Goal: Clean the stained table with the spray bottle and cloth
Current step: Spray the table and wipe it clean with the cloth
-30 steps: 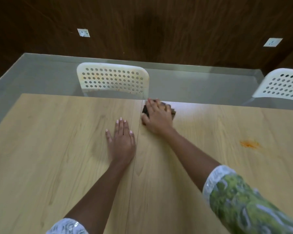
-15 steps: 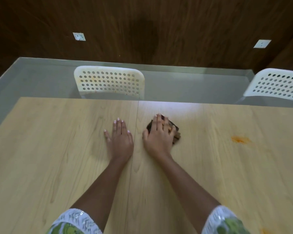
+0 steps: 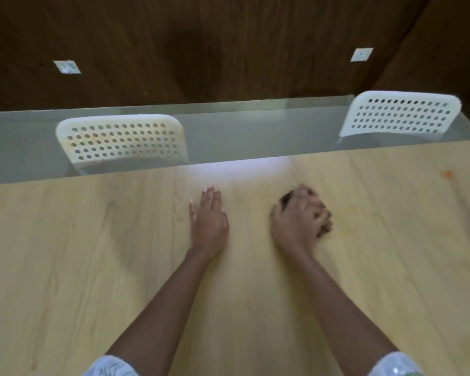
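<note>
My right hand (image 3: 299,218) is curled over a dark brown cloth (image 3: 324,229) and holds it against the light wooden table (image 3: 92,253). Only the cloth's edges show, beyond the fingertips and at the right of the hand; the hand is blurred. To its left my left hand (image 3: 209,219) lies flat on the tabletop with straight fingers, holding nothing. A small orange stain (image 3: 447,173) marks the table far to the right, near the far edge. No spray bottle is in view.
Two white perforated chair backs stand beyond the table's far edge, one at left (image 3: 120,139) and one at right (image 3: 399,114). Behind them run a grey floor strip and a dark wooden wall (image 3: 228,50).
My right hand has dragged the cloth toward me and to the right, and its fingers have curled round it. The left hand stayed flat in place. The view has shifted and tilted.
</note>
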